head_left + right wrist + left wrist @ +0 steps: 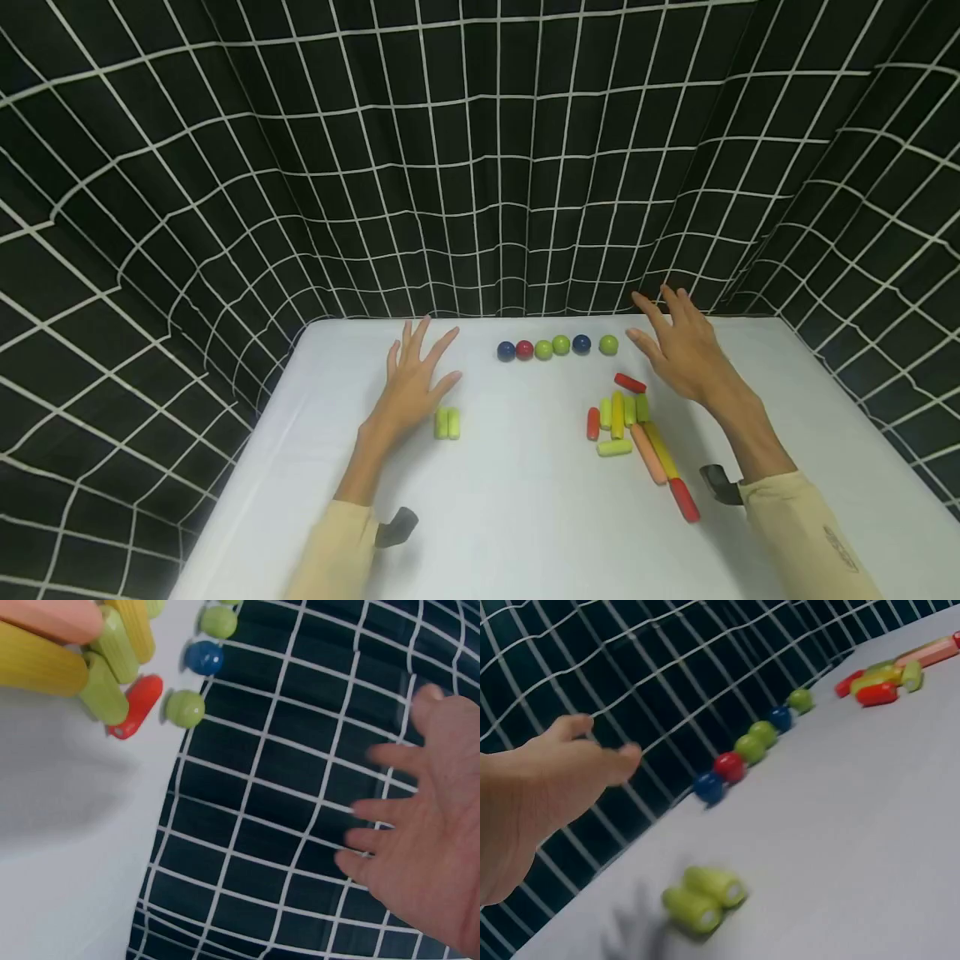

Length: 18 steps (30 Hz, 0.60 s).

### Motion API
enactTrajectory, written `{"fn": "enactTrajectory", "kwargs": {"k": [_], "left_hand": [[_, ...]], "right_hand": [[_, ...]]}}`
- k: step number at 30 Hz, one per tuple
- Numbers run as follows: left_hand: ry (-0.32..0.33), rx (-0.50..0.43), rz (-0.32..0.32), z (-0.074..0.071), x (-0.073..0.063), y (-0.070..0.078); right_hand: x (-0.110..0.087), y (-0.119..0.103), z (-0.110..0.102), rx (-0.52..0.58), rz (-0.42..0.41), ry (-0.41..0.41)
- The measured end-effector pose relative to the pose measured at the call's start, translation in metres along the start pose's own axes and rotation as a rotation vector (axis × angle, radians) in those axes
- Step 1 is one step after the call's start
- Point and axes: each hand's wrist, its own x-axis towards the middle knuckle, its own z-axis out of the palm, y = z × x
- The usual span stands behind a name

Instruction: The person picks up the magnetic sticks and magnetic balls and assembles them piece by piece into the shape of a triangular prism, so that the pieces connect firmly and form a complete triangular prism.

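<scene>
My left hand (408,387), fingers spread and holding nothing, hovers over the table's left part. Just right of it lie two short light-green ribbed cylinders (714,886), side by side. Over the far right part is my right hand (682,354), also empty with fingers apart. Its thumb is near a green ball (608,344), the last in a row with a blue ball (581,344), a red ball (524,350) and others. Below that hand lies a cluster: a small red piece (630,383), a yellow rod (617,414), an orange rod (648,454), a red rod (684,500) and several green cylinders.
A white table (510,533) bears everything. Dark curtains (495,167) with a white grid rise along its back and sides. Dark straps or mounts (397,527) stick out at both cream sleeves (802,533).
</scene>
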Motion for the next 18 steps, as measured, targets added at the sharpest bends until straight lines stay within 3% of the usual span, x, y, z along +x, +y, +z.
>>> {"fn": "enactTrajectory", "kwargs": {"k": [3,6,12,16,18], "left_hand": [[-0.027,-0.021,0.000,0.012,0.011,0.012],[-0.059,-0.043,-0.005,0.026,0.025,0.024],[-0.097,-0.063,0.018,0.067,0.049,0.042],[-0.117,-0.005,0.038,0.086,0.056,0.049],[-0.120,0.042,0.056,0.090,0.057,0.052]], "right_hand": [[-0.011,-0.005,0.002,-0.020,-0.011,-0.076],[-0.027,-0.015,0.006,-0.013,-0.073,-0.171],[-0.066,-0.035,0.026,0.104,-0.180,-0.458],[-0.081,-0.044,0.036,0.049,-0.235,-0.489],[-0.083,-0.046,0.038,0.042,-0.218,-0.489]]}}
